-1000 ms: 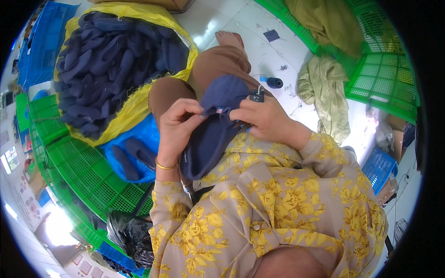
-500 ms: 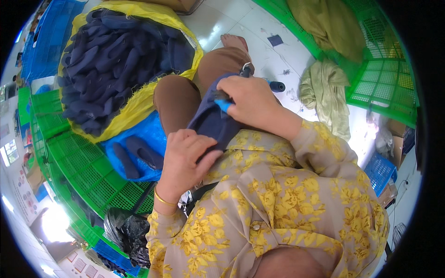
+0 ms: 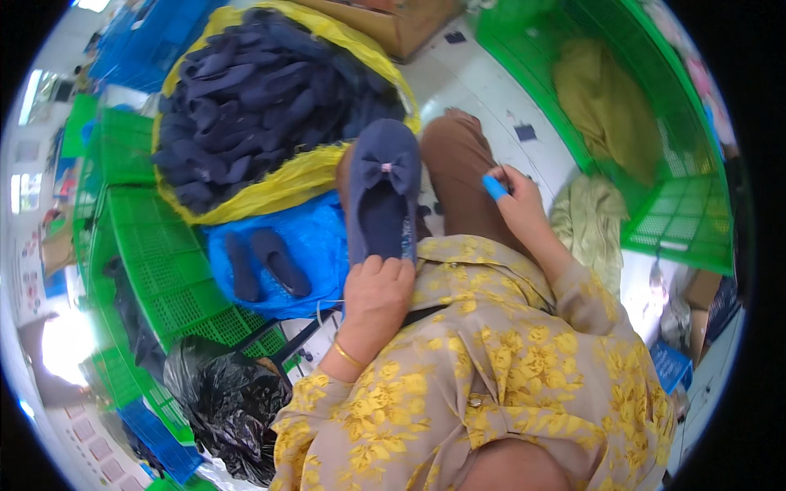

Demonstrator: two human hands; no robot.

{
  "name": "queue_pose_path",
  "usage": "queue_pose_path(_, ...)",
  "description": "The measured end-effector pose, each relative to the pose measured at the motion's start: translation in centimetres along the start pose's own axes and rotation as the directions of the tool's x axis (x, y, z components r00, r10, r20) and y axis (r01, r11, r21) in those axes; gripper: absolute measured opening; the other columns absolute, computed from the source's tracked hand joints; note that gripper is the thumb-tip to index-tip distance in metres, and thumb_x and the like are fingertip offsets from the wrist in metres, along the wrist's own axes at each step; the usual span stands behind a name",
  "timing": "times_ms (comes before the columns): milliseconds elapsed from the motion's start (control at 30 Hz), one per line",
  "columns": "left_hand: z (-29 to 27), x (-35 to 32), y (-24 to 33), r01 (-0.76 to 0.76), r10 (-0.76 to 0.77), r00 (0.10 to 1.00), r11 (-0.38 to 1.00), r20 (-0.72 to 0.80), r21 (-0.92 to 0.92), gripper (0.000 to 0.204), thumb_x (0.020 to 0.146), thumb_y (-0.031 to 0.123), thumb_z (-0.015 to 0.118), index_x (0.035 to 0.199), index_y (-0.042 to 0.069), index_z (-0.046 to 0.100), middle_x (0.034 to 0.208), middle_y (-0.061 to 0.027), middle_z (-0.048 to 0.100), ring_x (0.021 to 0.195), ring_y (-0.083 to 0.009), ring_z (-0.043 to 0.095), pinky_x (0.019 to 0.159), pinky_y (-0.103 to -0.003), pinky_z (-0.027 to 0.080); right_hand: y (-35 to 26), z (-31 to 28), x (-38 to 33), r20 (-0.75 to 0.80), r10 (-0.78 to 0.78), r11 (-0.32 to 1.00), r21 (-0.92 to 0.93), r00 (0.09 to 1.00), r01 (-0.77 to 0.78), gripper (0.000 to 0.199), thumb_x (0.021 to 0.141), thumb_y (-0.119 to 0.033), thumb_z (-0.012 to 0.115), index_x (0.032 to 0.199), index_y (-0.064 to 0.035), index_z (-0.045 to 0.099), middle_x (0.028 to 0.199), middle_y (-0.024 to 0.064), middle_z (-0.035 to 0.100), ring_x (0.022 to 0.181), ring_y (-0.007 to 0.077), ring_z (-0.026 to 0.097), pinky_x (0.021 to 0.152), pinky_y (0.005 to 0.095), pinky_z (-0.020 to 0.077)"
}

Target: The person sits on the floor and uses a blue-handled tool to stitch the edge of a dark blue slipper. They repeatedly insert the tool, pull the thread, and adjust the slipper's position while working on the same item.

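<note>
My left hand is closed on the heel end of a navy slip-on shoe. The shoe lies sole down along my left thigh, toe pointing away, with a bow and a small pale ornament on its front. Off to its right, above my other thigh, is my right hand, apart from the shoe. A blue wrap covers one of its fingers. Those fingers are pinched together at a thin dark thing, too small to name. Two more navy shoes rest on a blue plastic bag at my left.
A yellow sack heaped with navy shoes stands at the far left. Green crates line the left side, near a black plastic bag. At the right, a green crate holds olive cloth; pale cloth hangs beside it.
The shoe has turned upright on my thigh, its bow and opening now showing. My right hand has let go and moved right; my left hand has shifted to the heel. The view has also shifted.
</note>
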State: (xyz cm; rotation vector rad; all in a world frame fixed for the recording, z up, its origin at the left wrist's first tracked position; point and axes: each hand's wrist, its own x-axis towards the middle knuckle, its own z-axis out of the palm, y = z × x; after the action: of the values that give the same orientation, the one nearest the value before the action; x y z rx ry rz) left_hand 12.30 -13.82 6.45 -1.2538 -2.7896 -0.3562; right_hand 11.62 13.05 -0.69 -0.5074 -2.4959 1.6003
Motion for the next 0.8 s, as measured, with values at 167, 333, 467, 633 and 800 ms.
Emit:
queue_pose_path(167, -0.3, -1.8, -1.3, 0.146, -0.145, 0.977, 0.989, -0.156, -0.001, 0.021, 0.071, 0.005, 0.061, 0.092, 0.006, 0.063, 0.071, -0.0059, 0.050, 0.068, -0.0244, 0.051, 0.060, -0.036, 0.043, 0.4, -0.5, -0.5, 0.019, -0.016, 1.000, -0.007, 1.000, 0.016, 0.016, 0.089, -0.018, 0.064, 0.092, -0.0029, 0.062, 0.075, 0.0026, 0.060, 0.066, 0.0104, 0.049, 0.061, 0.0283, 0.0418)
queue_pose_path(333, -7.1, -6.6, -10.3, 0.560, -0.383, 0.812, 0.723, -0.440, 0.404, 0.020, 0.079, 0.010, 0.062, 0.098, 0.005, 0.061, 0.085, -0.0126, 0.054, 0.079, -0.0301, 0.053, 0.068, -0.040, 0.044, 1.2, -0.9, -0.6, 0.015, -0.012, 1.000, -0.005, 1.000, 0.012, 0.009, 0.088, -0.012, 0.063, 0.088, -0.0031, 0.061, 0.072, -0.0025, 0.054, 0.066, 0.0068, 0.045, 0.061, 0.0252, 0.0391)
queue_pose_path(467, -17.6, -14.7, -20.7, 0.866, -0.225, 0.499, 0.164, -0.837, 0.472, 0.043, 0.084, 0.024, 0.070, 0.116, -0.002, 0.058, 0.113, -0.0211, 0.059, 0.102, -0.0372, 0.057, 0.087, -0.045, 0.045, 2.8, -0.8, -0.3, 0.035, -0.027, 0.999, 0.036, 0.999, 0.026, 0.006, 0.089, -0.008, 0.061, 0.088, -0.0022, 0.060, 0.073, -0.0051, 0.051, 0.068, 0.0053, 0.042, 0.061, 0.0231, 0.0367)
queue_pose_path(633, -17.4, -9.9, -17.0, 0.881, -0.420, 0.143, 0.466, -0.896, -0.078, 0.042, 0.085, 0.026, 0.071, 0.112, -0.003, 0.060, 0.109, -0.0168, 0.064, 0.097, -0.0310, 0.061, 0.086, -0.038, 0.048, 1.4, -0.7, -0.5, 0.016, 0.010, 1.000, 0.029, 1.000, -0.010, 0.004, 0.090, -0.006, 0.059, 0.089, -0.0021, 0.059, 0.075, -0.0053, 0.051, 0.070, 0.0044, 0.042, 0.063, 0.0216, 0.0360)
queue_pose_path(800, 0.6, -8.4, -20.6, 0.775, -0.850, 0.187, 0.436, -0.493, -0.458, 0.031, 0.085, 0.018, 0.064, 0.110, -0.001, 0.063, 0.108, -0.0192, 0.064, 0.102, -0.0323, 0.061, 0.089, -0.039, 0.048, 0.6, -0.8, 0.0, 0.000, 0.009, 1.000, 0.025, 1.000, -0.009, 0.003, 0.089, -0.004, 0.057, 0.090, -0.0018, 0.059, 0.078, -0.0046, 0.051, 0.071, 0.0049, 0.043, 0.065, 0.0214, 0.0360)
